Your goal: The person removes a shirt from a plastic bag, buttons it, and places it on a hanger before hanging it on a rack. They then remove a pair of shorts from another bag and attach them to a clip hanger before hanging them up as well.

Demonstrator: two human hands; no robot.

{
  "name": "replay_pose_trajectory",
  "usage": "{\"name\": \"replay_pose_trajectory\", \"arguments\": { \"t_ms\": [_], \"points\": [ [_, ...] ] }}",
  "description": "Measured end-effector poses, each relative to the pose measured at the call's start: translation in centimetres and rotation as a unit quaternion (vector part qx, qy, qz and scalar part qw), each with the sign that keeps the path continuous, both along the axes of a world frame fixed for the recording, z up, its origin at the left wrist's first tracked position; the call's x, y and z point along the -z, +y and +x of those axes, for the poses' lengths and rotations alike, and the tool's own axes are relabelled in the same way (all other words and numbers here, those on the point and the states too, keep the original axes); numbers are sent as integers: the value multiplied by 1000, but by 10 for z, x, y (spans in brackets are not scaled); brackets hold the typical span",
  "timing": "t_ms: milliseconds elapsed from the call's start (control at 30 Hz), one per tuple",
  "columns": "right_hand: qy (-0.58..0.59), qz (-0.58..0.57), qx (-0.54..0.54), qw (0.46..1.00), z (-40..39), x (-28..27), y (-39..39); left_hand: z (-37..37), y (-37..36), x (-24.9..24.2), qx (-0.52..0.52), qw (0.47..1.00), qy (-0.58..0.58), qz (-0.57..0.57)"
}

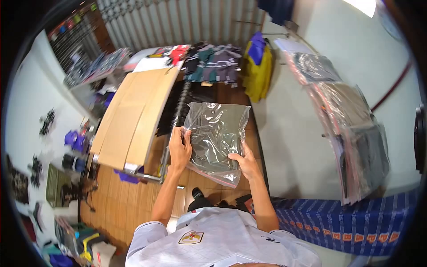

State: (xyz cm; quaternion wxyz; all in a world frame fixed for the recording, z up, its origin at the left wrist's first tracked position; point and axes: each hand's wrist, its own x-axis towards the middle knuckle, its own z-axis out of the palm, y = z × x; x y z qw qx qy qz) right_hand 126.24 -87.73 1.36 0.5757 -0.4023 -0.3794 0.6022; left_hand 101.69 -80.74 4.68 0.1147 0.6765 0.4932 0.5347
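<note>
A folded dark garment in a clear plastic bag (213, 138) is held up in front of my chest, between both hands. My left hand (179, 147) grips its left edge, thumb on the front. On the lower right side, my right hand (246, 161) pinches the bag with its thumb pressed on the plastic. A reddish strip runs along the bag's lower edge. Light glints off the wrinkled plastic over the dark cloth. The fingers behind the bag are hidden.
On the left stands a table with light brown boards (129, 111). Dark garments (213, 62) lie beyond it, beside a hanging yellow garment (259, 73). Stacked bagged garments (369, 151) sit at the right, near a blue printed cover (351, 227).
</note>
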Motion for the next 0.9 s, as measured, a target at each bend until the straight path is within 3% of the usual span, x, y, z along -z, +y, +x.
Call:
{"name": "replay_pose_trajectory", "arguments": {
  "t_ms": [333,467,667,767,900],
  "points": [
    [-3,-7,-197,980,-215,20,12,-228,-78,26,-189,981,47,-20],
    [27,-70,-220,973,-310,36,9,-317,-100,33,-221,973,47,-46],
    [58,-114,-214,968,-411,60,5,-422,-112,70,-225,969,28,-103],
    [19,-117,-172,978,-441,82,16,-452,-107,78,-210,970,18,-118],
    [49,-153,-157,975,-466,59,30,-479,-93,75,-153,973,15,-170]
  ]
}}
